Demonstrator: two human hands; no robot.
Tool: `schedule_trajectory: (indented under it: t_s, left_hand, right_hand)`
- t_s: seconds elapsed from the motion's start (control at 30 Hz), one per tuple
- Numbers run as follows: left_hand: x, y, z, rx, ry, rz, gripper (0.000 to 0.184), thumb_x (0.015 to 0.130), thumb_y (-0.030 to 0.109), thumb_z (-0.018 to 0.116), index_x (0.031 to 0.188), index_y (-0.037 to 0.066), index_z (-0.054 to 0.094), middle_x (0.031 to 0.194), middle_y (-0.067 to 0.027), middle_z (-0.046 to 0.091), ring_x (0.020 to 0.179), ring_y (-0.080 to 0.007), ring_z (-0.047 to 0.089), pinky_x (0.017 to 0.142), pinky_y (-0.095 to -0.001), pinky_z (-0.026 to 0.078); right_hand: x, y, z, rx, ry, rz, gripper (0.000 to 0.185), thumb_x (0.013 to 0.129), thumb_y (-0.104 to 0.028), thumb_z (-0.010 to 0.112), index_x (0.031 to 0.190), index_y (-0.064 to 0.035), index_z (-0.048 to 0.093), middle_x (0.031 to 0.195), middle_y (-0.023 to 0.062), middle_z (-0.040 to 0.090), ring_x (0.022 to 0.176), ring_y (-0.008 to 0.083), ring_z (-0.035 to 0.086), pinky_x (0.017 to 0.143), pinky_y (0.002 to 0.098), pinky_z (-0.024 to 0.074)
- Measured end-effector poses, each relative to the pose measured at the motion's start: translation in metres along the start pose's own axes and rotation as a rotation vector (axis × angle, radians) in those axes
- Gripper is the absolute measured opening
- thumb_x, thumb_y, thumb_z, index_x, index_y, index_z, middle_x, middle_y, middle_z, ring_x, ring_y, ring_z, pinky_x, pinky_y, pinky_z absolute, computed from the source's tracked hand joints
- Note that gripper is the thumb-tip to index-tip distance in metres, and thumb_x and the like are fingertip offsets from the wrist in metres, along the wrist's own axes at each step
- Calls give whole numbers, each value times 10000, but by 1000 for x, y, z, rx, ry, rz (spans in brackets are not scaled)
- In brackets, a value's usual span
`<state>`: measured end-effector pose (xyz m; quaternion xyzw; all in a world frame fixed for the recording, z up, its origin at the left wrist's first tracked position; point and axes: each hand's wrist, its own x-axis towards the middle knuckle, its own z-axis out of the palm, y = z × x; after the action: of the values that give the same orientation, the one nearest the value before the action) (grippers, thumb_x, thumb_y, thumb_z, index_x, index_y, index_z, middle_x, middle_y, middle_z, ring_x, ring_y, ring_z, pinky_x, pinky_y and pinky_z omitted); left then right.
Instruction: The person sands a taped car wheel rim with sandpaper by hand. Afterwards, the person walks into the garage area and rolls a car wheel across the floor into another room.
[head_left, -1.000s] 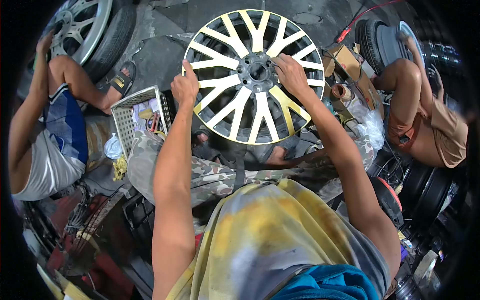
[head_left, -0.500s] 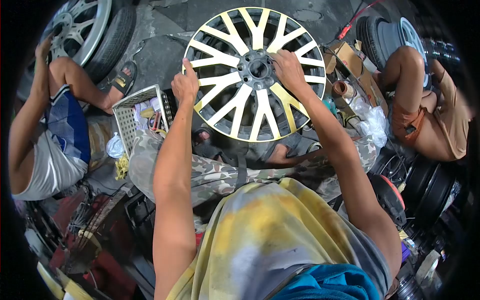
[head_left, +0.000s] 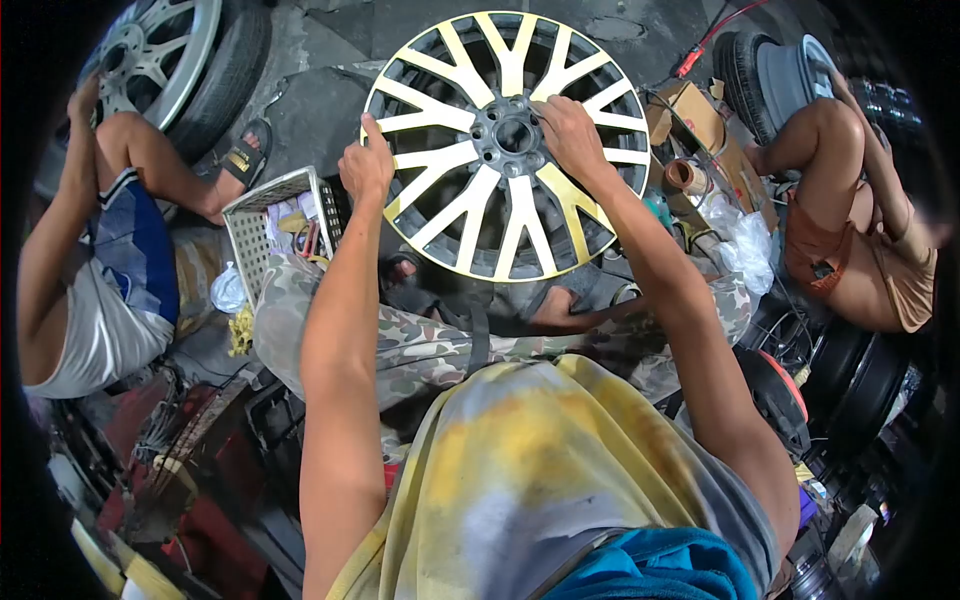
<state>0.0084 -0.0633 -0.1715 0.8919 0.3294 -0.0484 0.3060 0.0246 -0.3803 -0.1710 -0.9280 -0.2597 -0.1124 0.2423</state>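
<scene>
A large wheel rim (head_left: 520, 210) with pale yellow-white spokes and dark gaps lies in front of me, above my camouflage-clad legs. My left hand (head_left: 367, 170) is wrapped round its left edge, thumb up along the rim. Near the hub, my right hand (head_left: 572, 135) has its fingers curled at the base of an upper-right spoke; whatever its fingertips hold is hidden. One lower-right spoke looks yellower than the others.
A white plastic basket (head_left: 270, 215) with small items stands at the left. Cardboard boxes (head_left: 695, 120) and a plastic bag (head_left: 745, 250) lie at the right. One person (head_left: 135, 250) sits at the left, another (head_left: 850, 230) at the right, both beside wheels.
The wheel rim has shifted slightly up in view, with my hands staying at its edge and near its hub. The person at the right has moved their arms and body.
</scene>
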Motion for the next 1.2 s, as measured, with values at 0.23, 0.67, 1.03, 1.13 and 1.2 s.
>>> schedule_trajectory:
  t_s: [0.23, 0.67, 1.03, 1.13, 1.2]
  left_hand:
    - [-2, -1, 1, -32, 6, 3, 899, 975, 664, 321, 1079, -150, 686, 1125, -378, 641, 1147, -504, 585, 1043, -509, 411]
    - [-1, -2, 3, -23, -20, -44, 915, 976, 664, 322, 1087, -175, 669, 1128, -391, 633, 1152, -504, 584, 1037, -512, 418]
    - [1, -3, 2, -49, -22, -2, 898, 974, 668, 324, 1000, -140, 714, 1084, -378, 652, 1118, -504, 603, 1024, -520, 427]
    - [1, -2, 3, -29, -6, -20, 908, 976, 661, 329, 1046, -173, 684, 1090, -387, 646, 1136, -508, 593, 1034, -511, 424]
    - [1, -1, -1, -20, -1, -9, 907, 976, 661, 331, 1059, -171, 681, 1100, -386, 644, 1135, -510, 593, 1032, -510, 427]
  right_hand:
    - [-7, -5, 6, -70, 39, 15, 230, 826, -25, 624, 1048, -34, 680, 838, 115, 571, 840, 302, 591, 778, 420, 461]
    - [11, -27, 35, -70, 116, 266, 144, 884, -54, 610, 1004, 3, 666, 844, 199, 597, 828, 402, 622, 743, 481, 500]
    - [-7, -7, -3, -125, -55, 117, 188, 846, -37, 630, 1029, -13, 661, 895, 151, 589, 880, 353, 611, 779, 457, 483]
    - [-10, 0, 5, -108, 14, 61, 154, 827, -38, 631, 978, -21, 655, 855, 132, 571, 857, 327, 606, 767, 436, 479]
    - [-9, -1, 8, -92, 71, 39, 113, 832, -41, 609, 932, -19, 657, 820, 134, 572, 818, 327, 606, 744, 435, 483]
